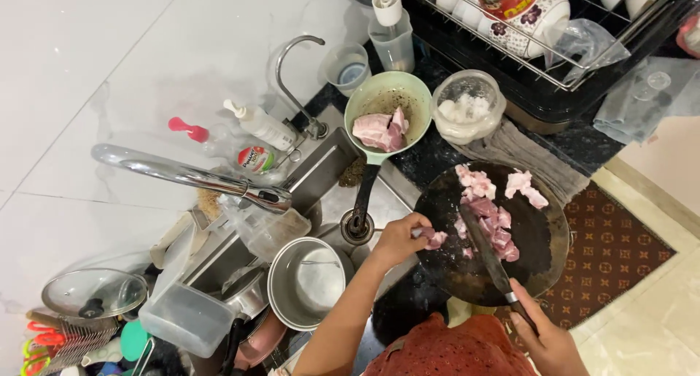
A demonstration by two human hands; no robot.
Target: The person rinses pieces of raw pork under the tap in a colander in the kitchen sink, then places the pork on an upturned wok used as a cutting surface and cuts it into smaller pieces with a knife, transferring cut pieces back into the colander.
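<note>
— holding that piece of raw meat (432,237) down near the left edge of the round dark cutting board (539,263), the left hand (397,239) has its fingers pinched narrow around it. is that a safe grip?

— i'd judge it fair, but the fingertips want curling back, knuckles toward the blade. the knife (485,248) lies slanting across the board, its tip up among the cut pieces and its handle down in the right hand (550,339), which is wrapped closed around it.

— so the blade and the held piece are close?

— just beside each other, not touching as far as i can tell. a slow, drawn cut would suit better than a chop, since wet meat is likely to slide on a dark, slick board.

— how does the meat look?

— pale pink with darker red patches and white fat, cut into small uneven chunks. a heap of cubes (492,226) sits mid-board under the blade, and a few lighter pieces (526,186) lie apart at the upper right of the board.

— and the rest of it?

— bigger uncut slabs wait in the green ladle-shaped bowl (386,102) above, on the dark surface (430,157) by the sink (328,179). a glass jar (467,106) stands just to its right, and a steel pot (306,281) sits in the crowded sink to the left.

— anything to mind?

— the board overhangs the surface edge toward the person, so pressing hard there could tip it, i think.
</note>
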